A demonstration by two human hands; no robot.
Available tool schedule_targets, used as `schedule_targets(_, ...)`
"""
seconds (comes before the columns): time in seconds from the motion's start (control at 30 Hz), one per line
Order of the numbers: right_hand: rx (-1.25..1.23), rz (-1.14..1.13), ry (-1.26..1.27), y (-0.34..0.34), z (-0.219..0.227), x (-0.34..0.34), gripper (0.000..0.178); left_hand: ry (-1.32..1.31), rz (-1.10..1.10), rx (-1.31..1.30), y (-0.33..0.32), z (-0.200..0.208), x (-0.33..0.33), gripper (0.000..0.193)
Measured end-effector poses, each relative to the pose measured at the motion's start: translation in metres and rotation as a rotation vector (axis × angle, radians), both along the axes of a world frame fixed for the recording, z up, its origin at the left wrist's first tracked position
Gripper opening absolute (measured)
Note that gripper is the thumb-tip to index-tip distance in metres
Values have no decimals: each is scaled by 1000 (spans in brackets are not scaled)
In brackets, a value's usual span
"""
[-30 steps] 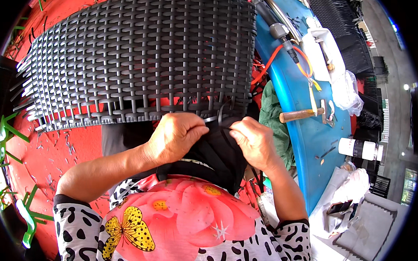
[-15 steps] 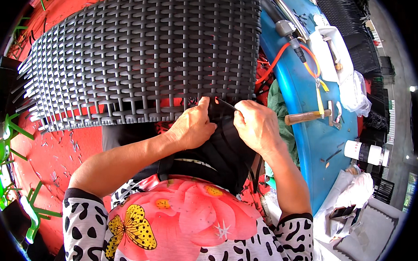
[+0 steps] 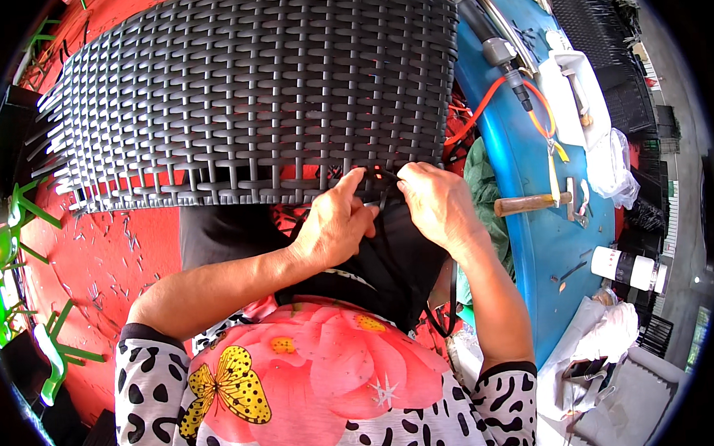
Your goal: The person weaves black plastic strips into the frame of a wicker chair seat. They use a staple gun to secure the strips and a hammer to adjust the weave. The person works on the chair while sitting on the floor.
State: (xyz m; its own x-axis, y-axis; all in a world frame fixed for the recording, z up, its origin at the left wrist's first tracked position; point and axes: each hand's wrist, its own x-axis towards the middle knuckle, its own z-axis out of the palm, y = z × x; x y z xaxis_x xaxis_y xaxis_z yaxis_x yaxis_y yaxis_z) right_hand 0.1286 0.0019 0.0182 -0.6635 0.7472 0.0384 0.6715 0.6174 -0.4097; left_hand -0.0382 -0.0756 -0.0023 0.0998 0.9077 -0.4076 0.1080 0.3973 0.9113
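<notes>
A large panel of woven black plastic rattan (image 3: 264, 91) lies across my lap, its near edge toward me. At that edge my left hand (image 3: 333, 224) is closed, index finger pressed against the weave and thumb just below the rim. To its right my right hand (image 3: 442, 207) pinches a thin black strip (image 3: 390, 176) beside the panel's near right corner. Most of the strip is hidden by the fingers and blends with the dark clothing behind it. Loose strip ends (image 3: 52, 168) stick out along the panel's left side.
A blue table (image 3: 547, 294) on the right bears a hammer (image 3: 531, 204), an air tool (image 3: 499, 53) with an orange hose (image 3: 480, 115), a white container (image 3: 578, 94) and a white bottle (image 3: 628, 268). Black scraps litter the red floor (image 3: 127, 257); green-legged stools (image 3: 56, 348) stand left.
The right hand has come slightly closer to the weave, and less of the black strip shows between the hands. My left index finger has shifted a little right along the edge.
</notes>
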Motion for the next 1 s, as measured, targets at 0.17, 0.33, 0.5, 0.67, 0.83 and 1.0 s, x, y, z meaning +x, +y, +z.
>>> schedule_targets(0.17,81,29,0,-6,-2,-10,8,78,239,153,7,-12,-4,17)
schedule_targets(0.33,331,91,-41,0,-5,-11,7,54,280,106,8,-9,-14,11)
schedule_targets(0.5,181,61,16,-3,-4,-15,11,224,247,307,1,-16,-16,18)
schedule_targets(0.67,40,59,15,2,2,-4,9,384,56,339,-6,-5,-18,39)
schedule_targets(0.83,-53,64,-6,8,11,-2,22,400,-120,202,-4,-3,-8,57)
schedule_targets(1.0,-72,103,57,14,5,4,22,367,-160,46,8,-8,5,66)
